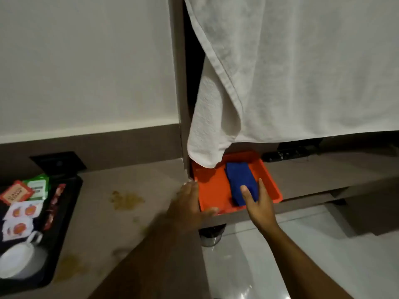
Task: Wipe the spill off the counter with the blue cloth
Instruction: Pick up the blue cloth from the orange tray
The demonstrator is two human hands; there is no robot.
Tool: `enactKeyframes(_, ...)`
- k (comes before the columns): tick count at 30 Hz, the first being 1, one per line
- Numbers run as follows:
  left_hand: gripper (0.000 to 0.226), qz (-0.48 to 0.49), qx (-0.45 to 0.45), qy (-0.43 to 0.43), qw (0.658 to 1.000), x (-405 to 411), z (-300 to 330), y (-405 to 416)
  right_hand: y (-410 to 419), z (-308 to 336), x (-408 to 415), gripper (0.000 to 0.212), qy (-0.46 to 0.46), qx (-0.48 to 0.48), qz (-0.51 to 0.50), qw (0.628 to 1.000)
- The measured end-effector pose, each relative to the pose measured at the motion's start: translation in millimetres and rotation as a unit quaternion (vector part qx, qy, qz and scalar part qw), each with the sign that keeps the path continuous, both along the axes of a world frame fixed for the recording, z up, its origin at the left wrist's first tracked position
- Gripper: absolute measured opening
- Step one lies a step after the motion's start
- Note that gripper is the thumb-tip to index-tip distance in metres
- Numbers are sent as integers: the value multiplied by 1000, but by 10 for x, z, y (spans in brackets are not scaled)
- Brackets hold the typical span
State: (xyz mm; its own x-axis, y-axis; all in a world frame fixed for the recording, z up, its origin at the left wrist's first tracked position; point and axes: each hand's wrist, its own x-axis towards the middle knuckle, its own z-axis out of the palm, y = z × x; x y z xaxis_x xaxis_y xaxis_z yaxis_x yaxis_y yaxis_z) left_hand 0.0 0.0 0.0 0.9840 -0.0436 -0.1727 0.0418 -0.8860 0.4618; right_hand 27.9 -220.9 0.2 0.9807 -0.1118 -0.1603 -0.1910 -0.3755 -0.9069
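Observation:
A folded blue cloth (239, 180) lies in an orange tray (211, 190) on the beige counter (97, 212). My right hand (257, 203) reaches over the tray's near edge, fingers spread, fingertips touching the cloth's near end without gripping it. On the tray's left near corner rests my left hand (190, 203), thumb along the front rim; whether it grips the rim I cannot tell. A yellowish-brown spill (125, 200) stains the counter left of the tray, with more patches (71, 264) nearer me.
A black tray (62, 234) at the left holds tea sachets (21, 203) and a white cup (19, 262). A white towel (280, 72) hangs down over the orange tray's far corner. A black wall socket (58, 162) sits behind the counter. White floor lies at lower right.

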Motion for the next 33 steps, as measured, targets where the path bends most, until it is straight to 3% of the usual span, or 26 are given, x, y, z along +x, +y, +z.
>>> enactKeyframes(7,104,-67,161,-15,985,297,-569,-654,-131,-677,1142,77,-80,-191,104,973)
enactKeyframes(9,105,-82,176,44,980,328,-724,-680,-144,-912,1349,83,-52,-284,157,944)
enactKeyframes(13,98,-62,179,31,981,351,-857,-725,-147,-1273,1493,84,2,-394,216,893)
enactKeyframes(17,95,-54,181,26,982,363,-895,-717,-90,-1294,1531,64,-2,-416,203,887)
enactKeyframes(20,97,-54,179,37,982,359,-875,-727,-115,-1227,1616,64,6,-392,197,899)
enactKeyframes(23,101,-61,168,36,983,372,-836,-729,-228,-1129,1665,58,-26,-281,183,942)
enactKeyframes(25,106,-66,173,40,982,356,-794,-690,-335,-982,1650,44,-36,-154,134,978)
enactKeyframes(27,110,-60,183,35,981,323,-748,-641,-424,-754,1628,35,9,-1,67,998)
enactKeyframes(31,108,-40,166,15,985,173,-556,-483,-490,-232,1375,26,51,264,-12,963)
enactKeyframes(33,109,-32,140,-7,990,87,-413,-374,-476,-26,1109,34,72,349,-6,934)
